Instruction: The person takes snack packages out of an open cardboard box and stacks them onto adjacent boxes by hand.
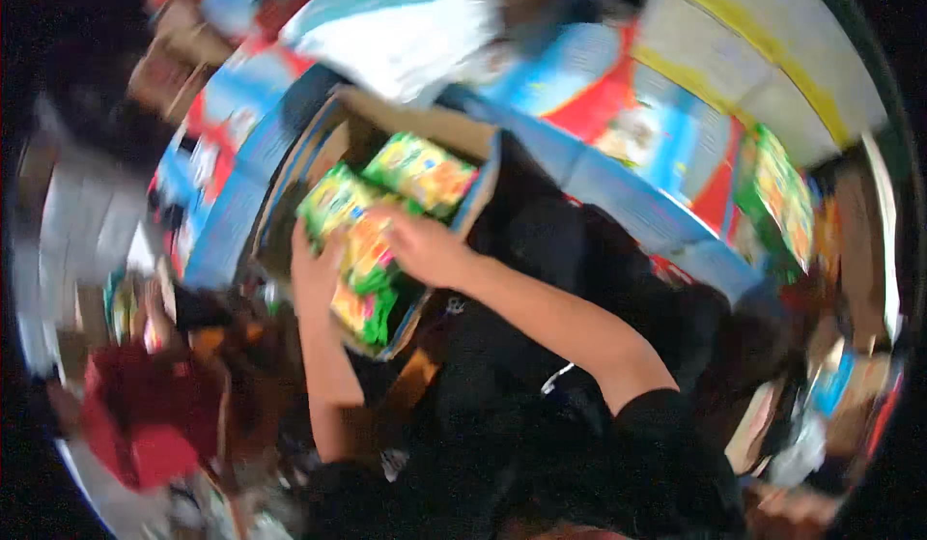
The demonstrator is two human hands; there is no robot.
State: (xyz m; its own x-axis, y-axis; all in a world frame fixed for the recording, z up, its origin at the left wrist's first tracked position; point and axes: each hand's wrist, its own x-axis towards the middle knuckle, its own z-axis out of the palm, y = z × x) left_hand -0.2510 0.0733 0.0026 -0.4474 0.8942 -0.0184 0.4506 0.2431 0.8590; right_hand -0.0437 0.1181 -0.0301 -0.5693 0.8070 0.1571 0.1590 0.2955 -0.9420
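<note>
An open cardboard box (290, 202) sits tilted in front of me with several green-and-yellow packets in it. Both of my hands reach inside. My left hand (315, 265) is closed along the left side of a green-and-yellow packet (340, 204), thumb toward its middle. On the other side my right hand (425, 247) grips the same packet, its fingers curled and partly hidden. Another such packet (421, 171) lies at the box's far right corner, and a lower packet (363, 314) shows near its front end. Motion blurs the picture.
Blue-and-red cartons (618, 178) stand beyond the box. A white-and-teal plastic package (396, 28) lies on top at the back. Pale cartons with yellow bands (744, 67) and a green packet (777, 197) are at the right. Something dark red (150, 414) stands at the lower left.
</note>
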